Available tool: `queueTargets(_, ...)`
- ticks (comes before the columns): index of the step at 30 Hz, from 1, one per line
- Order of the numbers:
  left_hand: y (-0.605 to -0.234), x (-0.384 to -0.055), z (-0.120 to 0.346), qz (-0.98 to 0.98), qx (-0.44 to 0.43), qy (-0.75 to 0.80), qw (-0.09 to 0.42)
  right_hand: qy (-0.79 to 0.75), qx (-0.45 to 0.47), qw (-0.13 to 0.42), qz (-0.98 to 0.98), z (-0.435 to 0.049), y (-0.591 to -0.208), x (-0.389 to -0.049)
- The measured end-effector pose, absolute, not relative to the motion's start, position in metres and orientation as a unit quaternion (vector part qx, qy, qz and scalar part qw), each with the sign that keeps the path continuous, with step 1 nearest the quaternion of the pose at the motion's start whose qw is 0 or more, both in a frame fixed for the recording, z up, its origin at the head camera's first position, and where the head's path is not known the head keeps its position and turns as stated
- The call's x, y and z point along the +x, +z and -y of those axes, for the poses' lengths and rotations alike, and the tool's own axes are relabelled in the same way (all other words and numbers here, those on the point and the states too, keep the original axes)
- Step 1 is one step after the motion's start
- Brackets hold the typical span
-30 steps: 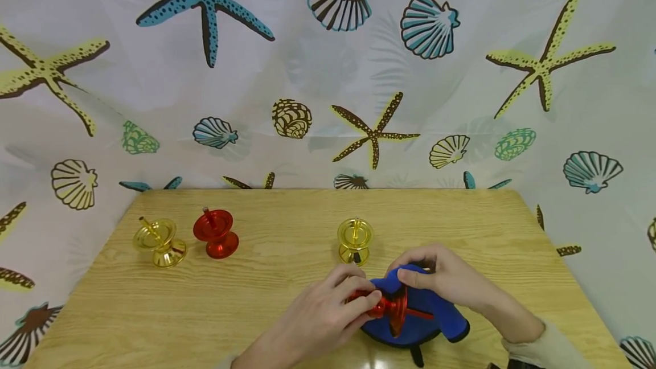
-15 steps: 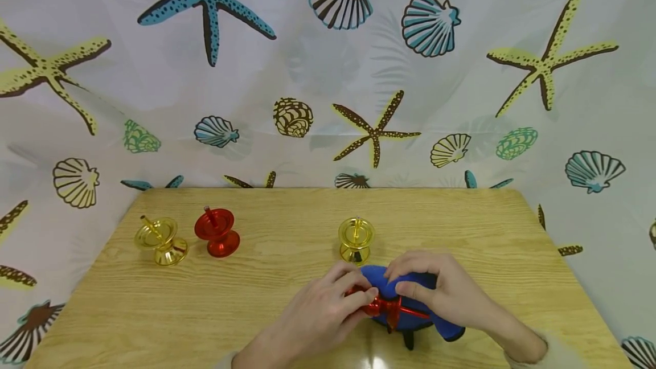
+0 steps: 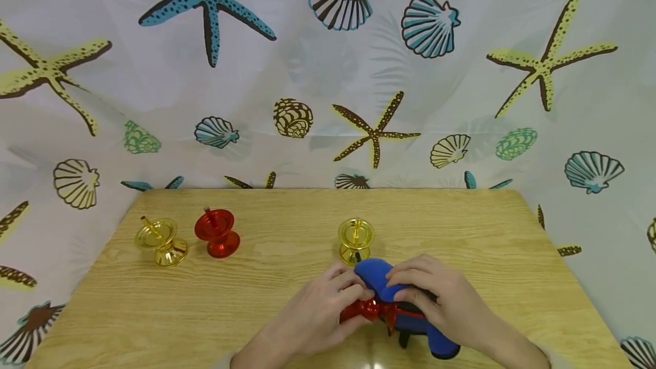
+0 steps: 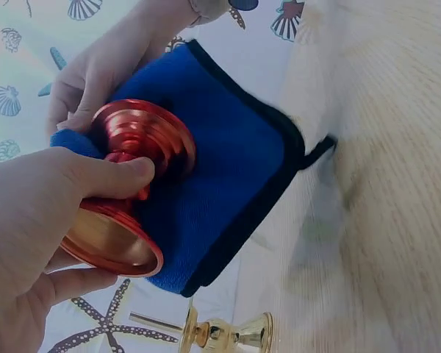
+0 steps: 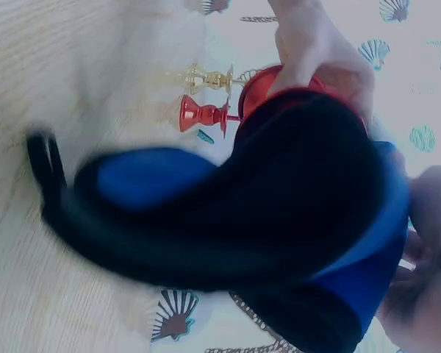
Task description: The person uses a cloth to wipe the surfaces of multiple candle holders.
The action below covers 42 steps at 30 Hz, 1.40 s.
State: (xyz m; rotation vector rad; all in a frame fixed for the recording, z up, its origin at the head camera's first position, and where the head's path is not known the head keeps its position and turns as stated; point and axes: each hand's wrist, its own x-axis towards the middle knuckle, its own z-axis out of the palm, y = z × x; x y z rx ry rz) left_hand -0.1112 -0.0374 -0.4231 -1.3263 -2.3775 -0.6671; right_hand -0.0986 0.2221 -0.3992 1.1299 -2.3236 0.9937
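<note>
My left hand (image 3: 320, 312) grips a red metallic candle holder (image 3: 369, 308) lying on its side, thumb on its narrow stem in the left wrist view. The holder's hollow base (image 4: 116, 239) faces the left palm, and its dish and spike point right. Around the dish, my right hand (image 3: 443, 300) pinches a blue cloth (image 3: 376, 279) with black edging and a small black loop (image 4: 320, 152). The cloth touches the dish and hides part of it. In the right wrist view the cloth (image 5: 154, 176) covers most of the holder.
A gold candle holder (image 3: 356, 236) stands just beyond the hands. At the table's back left are another gold holder (image 3: 164, 244) and a red one (image 3: 217, 232). A shell-and-starfish fabric (image 3: 307, 73) hangs behind the wooden table (image 3: 277, 215).
The right hand has moved slightly down, turning the cloth around the red dish; the cloth's upper part has risen and shifted left. The left hand keeps its grip. The standing holders stay put.
</note>
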Motion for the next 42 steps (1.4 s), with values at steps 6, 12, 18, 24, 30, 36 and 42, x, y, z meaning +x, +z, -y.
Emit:
queueTargets(6,-0.424,-0.107,0.04,0.836,-0.449,-0.294,0.115,0.429,0.28,0.149,0.846,-0.23,-0.396,-0.1)
queueTargets(12,-0.427,-0.105,0.04,0.815,-0.382,-0.423,0.099,0.53,0.131,0.056,0.836,-0.241,-0.398,-0.105)
queueTargets(18,-0.423,-0.107,0.033,0.777,-0.307,-0.544,0.083,0.617,0.037,0.022,0.786,-0.238,-0.403,-0.105)
queueTargets(24,-0.417,-0.109,0.024,0.776,-0.218,-0.59,0.056,0.651,-0.002,0.07,0.756,-0.219,-0.407,-0.104)
queueTargets(30,-0.411,-0.113,0.019,0.72,-0.115,-0.685,0.006,0.684,-0.029,0.105,0.721,-0.2,-0.41,-0.102)
queueTargets(36,-0.407,-0.117,0.02,0.685,-0.082,-0.723,-0.036,0.702,-0.04,0.141,0.697,-0.184,-0.414,-0.1)
queueTargets(42,-0.405,-0.12,0.027,0.699,-0.093,-0.705,-0.072,0.696,-0.033,0.157,0.7,-0.177,-0.414,-0.098)
